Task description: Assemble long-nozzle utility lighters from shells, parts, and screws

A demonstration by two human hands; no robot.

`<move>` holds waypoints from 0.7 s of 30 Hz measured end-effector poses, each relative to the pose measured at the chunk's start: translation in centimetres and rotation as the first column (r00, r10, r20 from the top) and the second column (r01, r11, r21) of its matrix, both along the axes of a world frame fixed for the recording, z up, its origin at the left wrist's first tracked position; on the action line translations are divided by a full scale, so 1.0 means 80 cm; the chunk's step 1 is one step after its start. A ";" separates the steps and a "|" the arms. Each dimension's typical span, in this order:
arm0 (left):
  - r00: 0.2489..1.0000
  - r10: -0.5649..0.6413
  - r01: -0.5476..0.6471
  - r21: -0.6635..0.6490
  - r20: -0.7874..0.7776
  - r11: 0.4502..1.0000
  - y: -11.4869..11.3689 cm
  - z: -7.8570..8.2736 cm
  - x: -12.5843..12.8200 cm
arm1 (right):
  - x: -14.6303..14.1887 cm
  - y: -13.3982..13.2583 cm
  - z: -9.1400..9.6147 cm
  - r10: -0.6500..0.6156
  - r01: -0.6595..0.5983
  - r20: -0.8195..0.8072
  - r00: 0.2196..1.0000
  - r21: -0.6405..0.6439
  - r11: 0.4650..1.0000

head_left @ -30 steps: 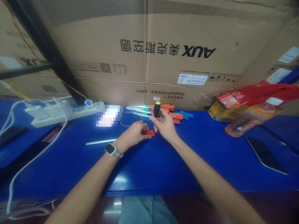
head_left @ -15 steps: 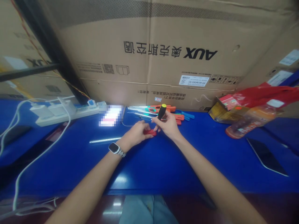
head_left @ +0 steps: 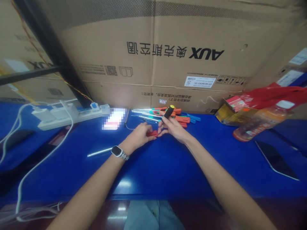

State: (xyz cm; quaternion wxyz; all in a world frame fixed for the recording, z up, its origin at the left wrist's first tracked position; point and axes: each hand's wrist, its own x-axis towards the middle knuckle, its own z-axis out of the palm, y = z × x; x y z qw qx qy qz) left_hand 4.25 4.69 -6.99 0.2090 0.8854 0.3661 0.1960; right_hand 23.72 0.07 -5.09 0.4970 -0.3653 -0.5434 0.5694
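Observation:
My left hand [head_left: 139, 138] is closed around what looks like a long-nosed lighter with a red handle [head_left: 153, 134]. The lighter's thin metal tube [head_left: 99, 152] sticks out to the left from behind my wrist. Between the fingers of my right hand [head_left: 176, 128] is a screwdriver [head_left: 168, 112] with a black and yellow handle, tilted with its top to the right. Its tip is hidden by my fingers beside the red handle. Just behind both hands lies a pile of similar lighters [head_left: 178, 118] with orange, red and blue handles.
A lit phone [head_left: 114, 118] and a white power strip [head_left: 72, 118] with cables lie to the left. On the right are a drink bottle [head_left: 262, 123], an open yellow box [head_left: 226, 113], a red bag [head_left: 266, 97] and a dark tablet-like device [head_left: 275, 159]. A large cardboard box [head_left: 153, 28] stands behind.
The screwdriver has gone from nearly upright to leaning right. The red lighter has turned slightly, its tube end now lower and further left. My right hand has shifted a little right.

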 end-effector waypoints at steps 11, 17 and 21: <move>0.999 -0.040 0.039 0.021 0.015 0.999 0.004 -0.002 0.000 | -0.010 0.019 0.000 -0.238 0.228 0.108 0.965 0.097 0.969; 0.998 -0.039 0.040 -0.035 0.039 0.999 0.006 -0.001 0.001 | -0.033 0.024 -0.005 -0.329 0.308 0.131 0.935 0.158 0.938; 0.999 -0.029 0.030 -0.049 0.023 0.998 0.005 0.001 0.001 | -0.027 0.017 -0.012 -0.269 0.250 0.108 0.957 0.165 0.954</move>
